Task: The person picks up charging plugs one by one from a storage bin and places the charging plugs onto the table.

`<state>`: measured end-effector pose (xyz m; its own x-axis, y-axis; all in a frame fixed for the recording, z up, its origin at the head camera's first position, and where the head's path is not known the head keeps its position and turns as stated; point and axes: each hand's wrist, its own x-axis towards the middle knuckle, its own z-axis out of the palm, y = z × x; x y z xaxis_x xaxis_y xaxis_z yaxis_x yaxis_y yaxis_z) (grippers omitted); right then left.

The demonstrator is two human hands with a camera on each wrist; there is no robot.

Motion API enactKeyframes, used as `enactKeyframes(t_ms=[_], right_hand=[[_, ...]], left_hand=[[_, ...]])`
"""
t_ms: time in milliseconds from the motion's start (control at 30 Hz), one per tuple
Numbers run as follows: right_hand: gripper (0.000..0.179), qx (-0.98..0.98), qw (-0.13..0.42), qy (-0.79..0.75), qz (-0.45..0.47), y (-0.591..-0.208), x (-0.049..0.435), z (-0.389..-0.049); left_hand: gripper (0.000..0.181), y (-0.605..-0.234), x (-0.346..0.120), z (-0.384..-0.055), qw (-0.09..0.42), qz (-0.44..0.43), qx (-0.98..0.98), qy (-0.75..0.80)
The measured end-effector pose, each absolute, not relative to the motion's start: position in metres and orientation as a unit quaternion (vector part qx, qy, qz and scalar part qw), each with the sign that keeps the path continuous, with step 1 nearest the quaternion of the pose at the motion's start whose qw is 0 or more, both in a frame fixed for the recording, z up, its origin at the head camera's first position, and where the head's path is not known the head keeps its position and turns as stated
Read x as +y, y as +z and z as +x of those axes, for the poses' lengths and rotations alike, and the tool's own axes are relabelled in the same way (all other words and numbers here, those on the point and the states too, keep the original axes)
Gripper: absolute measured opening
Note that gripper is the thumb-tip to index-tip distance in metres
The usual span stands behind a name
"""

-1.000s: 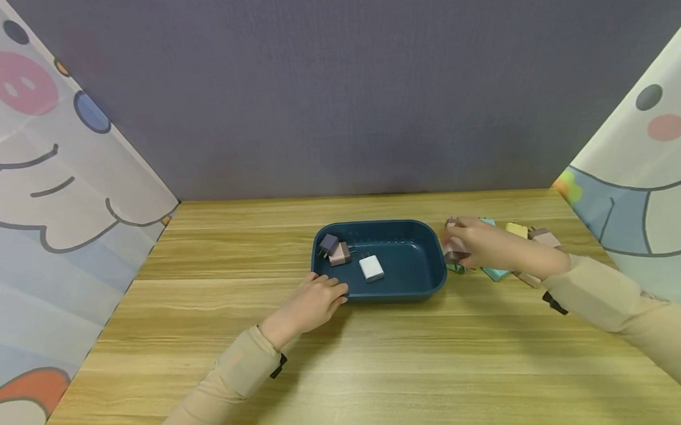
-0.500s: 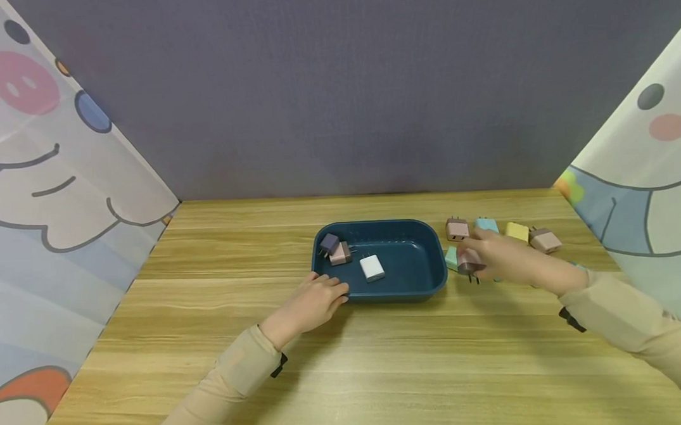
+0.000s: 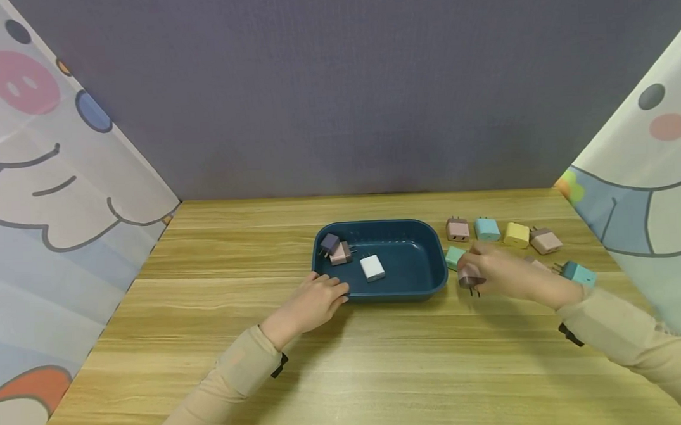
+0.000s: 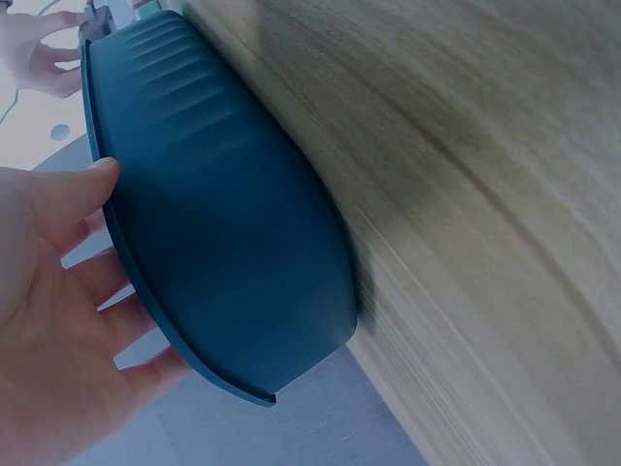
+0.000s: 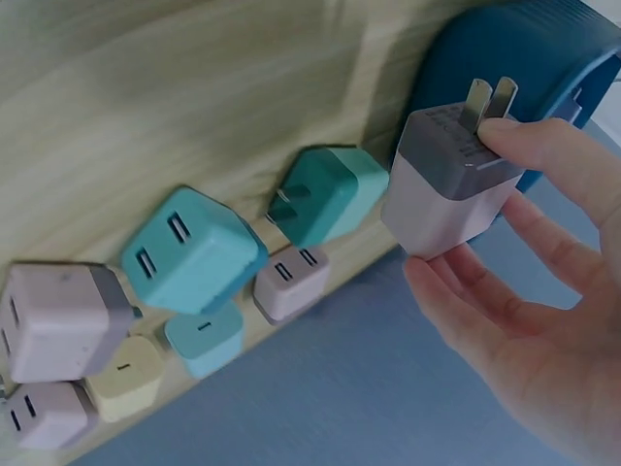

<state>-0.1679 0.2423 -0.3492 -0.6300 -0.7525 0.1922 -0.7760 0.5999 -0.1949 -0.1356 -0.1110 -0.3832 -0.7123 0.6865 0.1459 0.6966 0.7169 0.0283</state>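
Note:
My right hand (image 3: 497, 269) pinches a pink charger plug (image 5: 446, 180) with a grey-brown end, just right of the dark blue tray (image 3: 401, 295). In the right wrist view its two prongs point up past my thumb. My left hand (image 3: 316, 302) grips the tray's near left rim, thumb on the outer wall and fingers over the inside in the left wrist view. Inside the tray lie a dark purple plug (image 3: 330, 243), a pink plug (image 3: 339, 255) and a white plug (image 3: 372, 268). Beside the held plug rests a green plug (image 3: 454, 258), partly behind my right hand.
Several other plugs lie at the table's right: a pink one (image 3: 458, 229), a light blue one (image 3: 487, 229), a yellow one (image 3: 516, 234), a pink-brown one (image 3: 545, 240) and a teal one (image 3: 578, 274). A grey wall (image 3: 358, 97) stands behind the wooden table (image 3: 404, 362).
My right hand has moved right and slightly nearer, from the tray's right rim, with the pink plug, whose prongs now point toward the near side. My left hand stays on the tray.

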Motion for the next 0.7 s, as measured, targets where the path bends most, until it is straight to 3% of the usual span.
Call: enactKeyframes(t_ms=[333, 700], right_hand=[[0.036, -0.893, 0.044, 0.143, 0.424, -0.362, 0.242, -0.163], [0.037, -0.906, -0.009, 0.13, 0.403, -0.366, 0.24, -0.163]], left_hand=[[0.008, -0.383, -0.111, -0.136, 0.063, -0.374, -0.924, -0.042], [0.009, -0.382, -0.11, -0.135, 0.062, -0.372, -0.925, -0.043]])
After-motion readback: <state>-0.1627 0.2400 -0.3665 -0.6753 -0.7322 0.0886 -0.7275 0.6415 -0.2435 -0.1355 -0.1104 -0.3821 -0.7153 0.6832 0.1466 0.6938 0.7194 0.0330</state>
